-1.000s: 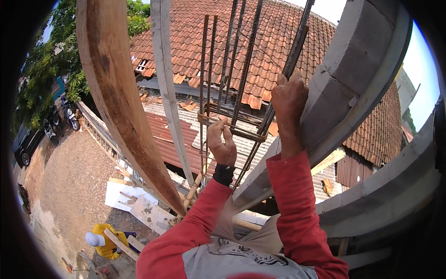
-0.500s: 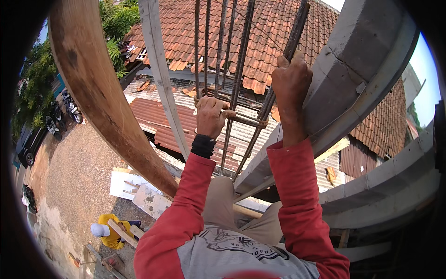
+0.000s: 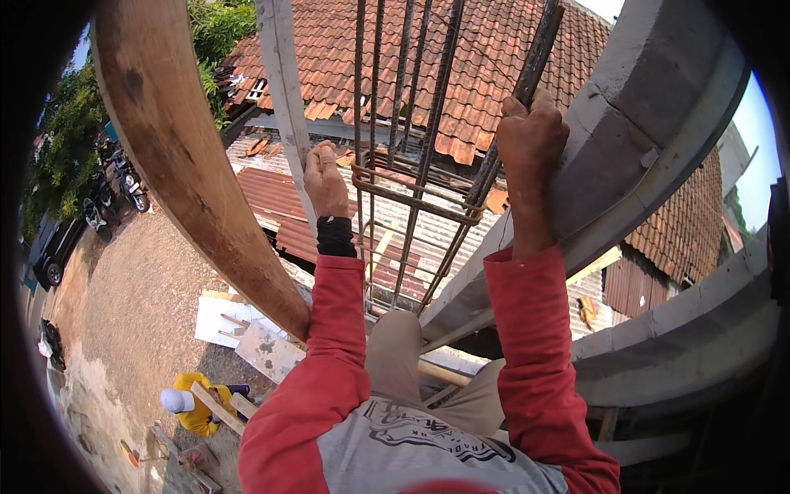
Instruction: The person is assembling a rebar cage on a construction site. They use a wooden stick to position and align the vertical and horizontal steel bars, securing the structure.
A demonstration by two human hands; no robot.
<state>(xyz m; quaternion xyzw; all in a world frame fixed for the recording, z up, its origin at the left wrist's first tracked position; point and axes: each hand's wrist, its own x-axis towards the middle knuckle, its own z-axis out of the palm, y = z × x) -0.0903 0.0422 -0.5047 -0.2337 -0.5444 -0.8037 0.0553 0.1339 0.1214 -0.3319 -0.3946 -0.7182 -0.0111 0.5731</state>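
A cage of upright ribbed steel rebars (image 3: 436, 90) stands in front of me, tied round by rectangular rusty wire stirrups (image 3: 420, 203). My right hand (image 3: 533, 136) is closed around the thick dark rebar (image 3: 539, 53) at the cage's right side. Left of the cage, my left hand (image 3: 327, 181) is raised with curled fingers, off the stirrups. It overlaps the long grey plank (image 3: 281, 74); whether it grips that plank or something small is hidden. A black band (image 3: 336, 237) circles my left wrist.
A broad curved-looking wooden beam (image 3: 160, 123) rises at left, and a grey concrete column (image 3: 625, 107) at right. Tiled roof (image 3: 485, 58) and corrugated sheets (image 3: 284, 214) lie beyond. Far below, a person in yellow (image 3: 197, 403) handles boards on gravel ground (image 3: 148, 288).
My left hand has let go of the stirrup and moved left to the grey plank. My right hand keeps its hold on the rebar. The view has shifted slightly.
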